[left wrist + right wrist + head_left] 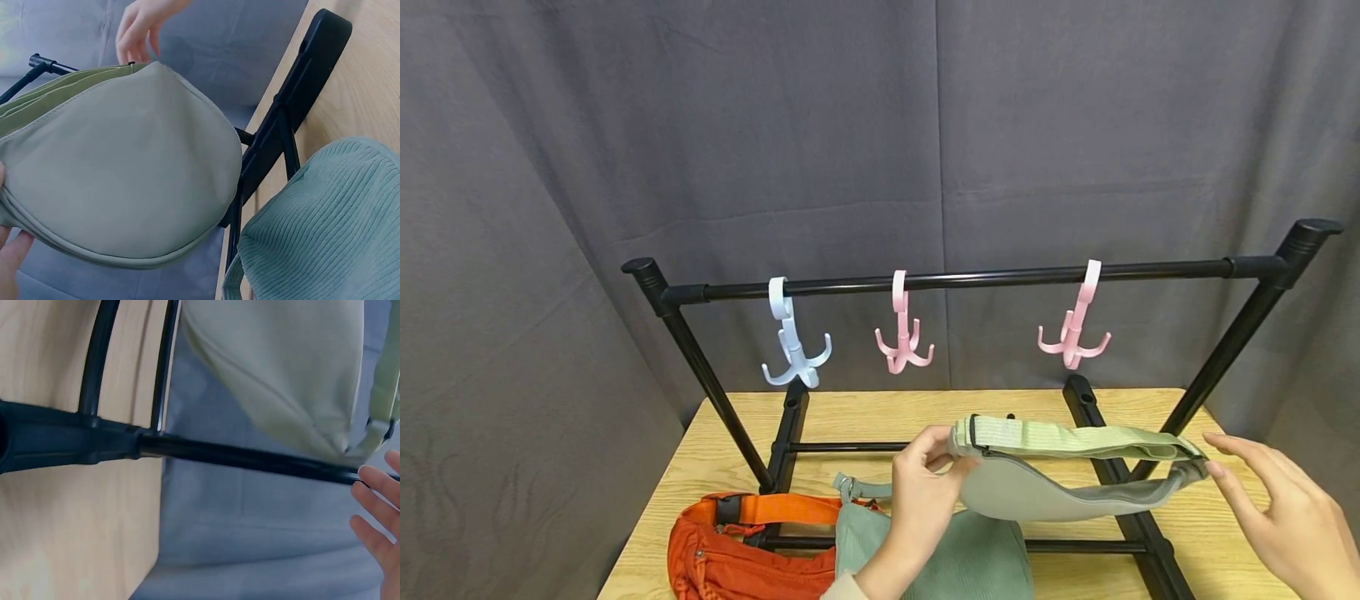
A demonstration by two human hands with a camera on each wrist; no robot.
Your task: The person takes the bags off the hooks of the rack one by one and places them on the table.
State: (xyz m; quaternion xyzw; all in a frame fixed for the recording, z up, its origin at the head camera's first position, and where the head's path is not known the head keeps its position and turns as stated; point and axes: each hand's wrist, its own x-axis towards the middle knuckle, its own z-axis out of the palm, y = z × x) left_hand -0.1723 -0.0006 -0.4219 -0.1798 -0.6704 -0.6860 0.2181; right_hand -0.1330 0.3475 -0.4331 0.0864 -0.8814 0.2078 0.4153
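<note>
A pale grey-green shoulder bag [1060,493] with a light green strap [1082,440] is held up above the table, in front of the rack. Its left end is pinched between the thumb and fingers of my left hand [917,496]. My right hand [1285,504] is beside the bag's right end, fingers extended and not curled around it; whether a fingertip touches is hard to tell. In the left wrist view the bag's smooth side [125,169] faces the camera. The right wrist view shows the bag's tapered end [312,406] close to my right fingers [378,506].
A black rack's top bar [992,279] carries a light blue hook [797,358] and two pink hooks, one in the middle [902,350] and one at right [1071,342]. An orange waist bag [737,550] and a green ribbed bag [977,554] lie on the wooden table [1225,533].
</note>
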